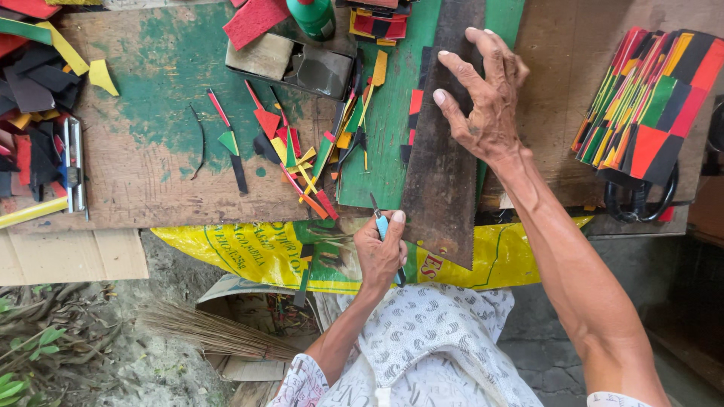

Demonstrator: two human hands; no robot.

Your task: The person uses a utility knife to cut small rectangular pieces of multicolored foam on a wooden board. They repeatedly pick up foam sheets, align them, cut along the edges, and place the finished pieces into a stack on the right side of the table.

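Note:
My left hand (381, 252) is closed around a small blue-handled cutter (381, 224). Its blade tip rests at the near edge of a green sheet (381, 143), right beside the left edge of a long dark wooden plank (441, 181). The plank lies on the green sheet and runs away from me. My right hand (483, 98) rests on the far part of the plank with its fingers spread, and it grips nothing. Strips of red and black material show along the plank's left edge.
Coloured scraps (302, 151) litter the worn wooden board (151, 173). At the right lies a fanned stack of multicoloured pieces (648, 98). A green bottle (313, 15) and a small box (290, 64) stand at the back. A yellow sack (249, 252) hangs below, near a broom (211, 332).

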